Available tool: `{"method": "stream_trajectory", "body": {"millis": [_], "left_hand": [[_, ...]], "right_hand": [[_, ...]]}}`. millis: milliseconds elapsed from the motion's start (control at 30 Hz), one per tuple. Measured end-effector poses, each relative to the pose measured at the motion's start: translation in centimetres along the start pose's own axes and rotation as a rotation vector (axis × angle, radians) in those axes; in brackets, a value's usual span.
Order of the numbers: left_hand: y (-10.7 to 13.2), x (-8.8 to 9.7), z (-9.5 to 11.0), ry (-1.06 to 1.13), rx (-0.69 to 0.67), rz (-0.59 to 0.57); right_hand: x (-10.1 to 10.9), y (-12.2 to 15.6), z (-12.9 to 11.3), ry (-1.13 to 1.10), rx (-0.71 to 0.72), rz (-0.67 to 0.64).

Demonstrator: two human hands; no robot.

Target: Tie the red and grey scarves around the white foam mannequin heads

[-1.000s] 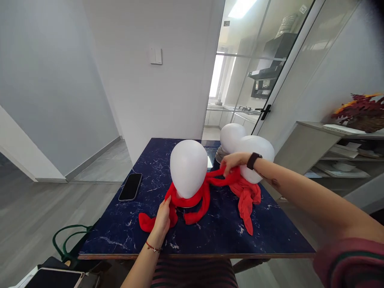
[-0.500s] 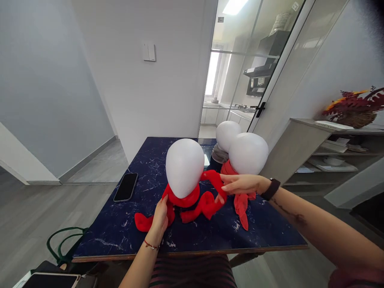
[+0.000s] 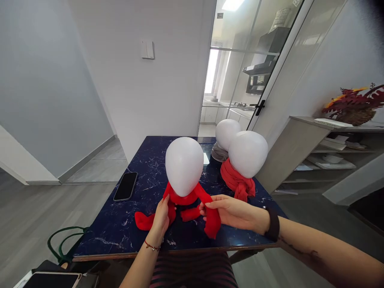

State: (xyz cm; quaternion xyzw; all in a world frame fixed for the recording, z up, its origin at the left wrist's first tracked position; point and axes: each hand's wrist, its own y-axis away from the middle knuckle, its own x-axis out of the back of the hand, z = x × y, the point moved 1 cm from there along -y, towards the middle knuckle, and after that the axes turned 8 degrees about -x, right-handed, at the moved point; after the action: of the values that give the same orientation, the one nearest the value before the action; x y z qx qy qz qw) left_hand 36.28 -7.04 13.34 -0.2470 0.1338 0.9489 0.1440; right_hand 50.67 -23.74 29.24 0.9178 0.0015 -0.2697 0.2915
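In the head view a white mannequin head (image 3: 184, 165), egg-shaped and smooth, stands upright near the middle of the table. A red scarf (image 3: 183, 199) goes round its base, and the ends hang forward onto the tabletop. My left hand (image 3: 162, 215) is closed on the scarf at the left of the head. On the right side, my right hand (image 3: 223, 210) pinches the scarf's other length, whose end droops below the fingers. Part of the scarf is hidden behind both hands.
Two more white heads stand at the back right, one in a coral scarf (image 3: 237, 180), the other in a grey scarf (image 3: 219, 153). A phone (image 3: 126, 186) lies at the left of the dark blue table (image 3: 150, 160). Shelves (image 3: 327, 152) stand beyond the right edge.
My right hand has come down and left, toward the front of the head, bringing the red scarf length with it. My left hand stays nearly in place.
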Motion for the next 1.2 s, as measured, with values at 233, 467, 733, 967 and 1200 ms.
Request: {"method": "stream_trajectory", "body": {"millis": [233,467,733,967,1200], "left_hand": [[0.7,-0.4,0.0,-0.007,0.035,0.024],[1.0,-0.4,0.0,0.001,0.037,0.042],[1.4,-1.0,0.5,0.008,0.051,0.035],[2.6,-0.3,1.9,-0.062,0.004,-0.012],[2.3,3.1,2.3,-0.365,-0.034,-0.13]], "right_hand": [[0.5,-2.0,3.3,0.008,-0.318,-0.035],[-2.5,0.3,5.2,0.019,-0.134,-0.153],[-3.8,2.0,3.9,-0.074,-0.057,-0.292],[-3.6,0.6,5.4,-0.225,-0.082,-0.038],[-3.7,-1.4,7.0,-0.2,-0.083,-0.039]]}}
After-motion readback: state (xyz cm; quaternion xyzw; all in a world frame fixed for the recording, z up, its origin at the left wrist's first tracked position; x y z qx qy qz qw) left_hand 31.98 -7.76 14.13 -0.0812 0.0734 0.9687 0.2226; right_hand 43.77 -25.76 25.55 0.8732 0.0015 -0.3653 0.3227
